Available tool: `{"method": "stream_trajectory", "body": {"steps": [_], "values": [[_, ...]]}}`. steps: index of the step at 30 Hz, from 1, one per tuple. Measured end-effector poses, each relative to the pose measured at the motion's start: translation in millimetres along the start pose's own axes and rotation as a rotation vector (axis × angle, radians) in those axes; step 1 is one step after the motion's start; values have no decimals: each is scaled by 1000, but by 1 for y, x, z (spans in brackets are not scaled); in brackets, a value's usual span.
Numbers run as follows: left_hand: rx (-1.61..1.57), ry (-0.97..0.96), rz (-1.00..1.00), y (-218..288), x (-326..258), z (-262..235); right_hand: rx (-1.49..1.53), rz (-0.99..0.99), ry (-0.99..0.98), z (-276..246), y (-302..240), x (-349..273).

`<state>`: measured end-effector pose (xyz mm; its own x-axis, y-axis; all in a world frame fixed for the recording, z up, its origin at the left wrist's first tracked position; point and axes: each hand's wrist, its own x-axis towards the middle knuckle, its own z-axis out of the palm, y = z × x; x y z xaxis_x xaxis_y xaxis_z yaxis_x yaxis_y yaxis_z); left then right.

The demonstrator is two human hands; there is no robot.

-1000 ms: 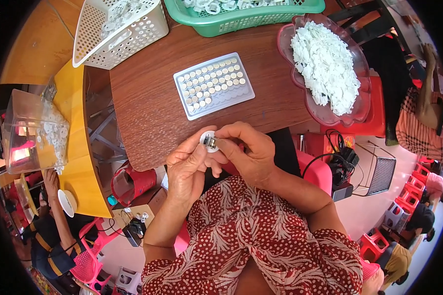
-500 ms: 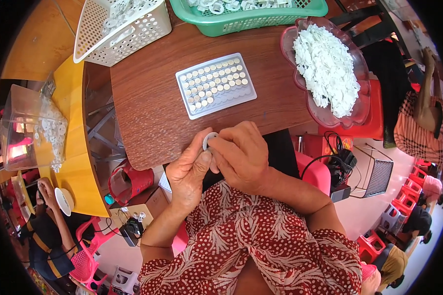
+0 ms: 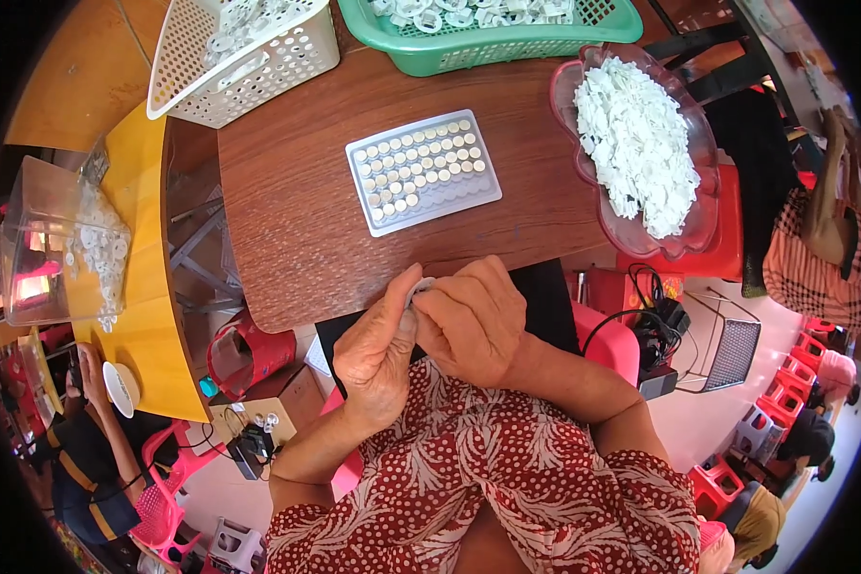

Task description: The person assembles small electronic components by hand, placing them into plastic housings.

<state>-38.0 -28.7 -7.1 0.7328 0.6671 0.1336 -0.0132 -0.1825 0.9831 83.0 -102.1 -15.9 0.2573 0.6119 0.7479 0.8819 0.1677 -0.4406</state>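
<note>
Small white ring piece (image 3: 421,285) is pinched between the two hands just off the near edge of the brown table (image 3: 297,220), mostly hidden by fingers, so its exact shape cannot be told. Open wood is left on the table between that near edge and the grey tray (image 3: 423,172) of round buttons, which lies near the middle. Beyond the tray, the far edge of the table is taken up by a white perforated basket (image 3: 239,53) on the left and a green basket (image 3: 493,33) of white rings on the right. A pink scalloped dish (image 3: 684,234) heaped with white pieces overhangs the table's right edge. To the left of the table a yellow surface (image 3: 148,316) carries a clear plastic box (image 3: 57,239) of white parts. Nothing stands between the hands and the tray. The left hand (image 3: 378,349) is closed, thumb and fingertips pressed on the piece; the right hand (image 3: 474,320) is curled over it from the right, fingers clamped on the same piece, both hands touching each other
</note>
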Motion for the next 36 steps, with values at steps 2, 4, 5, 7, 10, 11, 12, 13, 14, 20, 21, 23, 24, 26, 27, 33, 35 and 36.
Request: {"method": "stream_trajectory", "body": {"steps": [2,4,5,7,10,11,12,13,14,20,21,23,24,26,27,33,35,36], "values": [[57,14,60,0,0,1,10,-1,4,1,0,-1],[182,20,186,2,0,2,24,1,18,0,-1,-1],[180,21,187,2,1,2,37,4,34,-1,-2,-1],[219,21,275,4,1,3,48,10,41,-1,-3,-1],[261,34,311,5,1,5,76,31,37,-3,-5,-1],[259,33,311,6,1,5,92,48,26,-5,-6,-1],[240,17,265,8,1,5,90,48,26,-6,-5,0],[223,4,215,8,0,5,84,64,13,-7,-4,1],[223,6,214,8,0,6,77,79,0,-7,-3,3],[154,16,98,8,2,4,-38,71,6,-8,-4,10],[155,16,97,7,2,3,-58,75,16,-8,-4,11],[219,-4,150,5,1,2,-40,78,5,-8,-5,11],[220,-4,148,5,1,1,-23,79,-6,-8,-6,10],[263,-45,220,7,3,0,4,65,-12,-6,-3,5],[263,-46,221,7,3,0,31,50,-18,-5,-3,3],[311,-28,311,4,-1,1,116,-3,-26,-5,5,2],[324,-15,294,4,-2,1,142,11,-32,-5,6,1],[324,-16,293,4,-2,1,170,25,-37,-5,7,0]]}}
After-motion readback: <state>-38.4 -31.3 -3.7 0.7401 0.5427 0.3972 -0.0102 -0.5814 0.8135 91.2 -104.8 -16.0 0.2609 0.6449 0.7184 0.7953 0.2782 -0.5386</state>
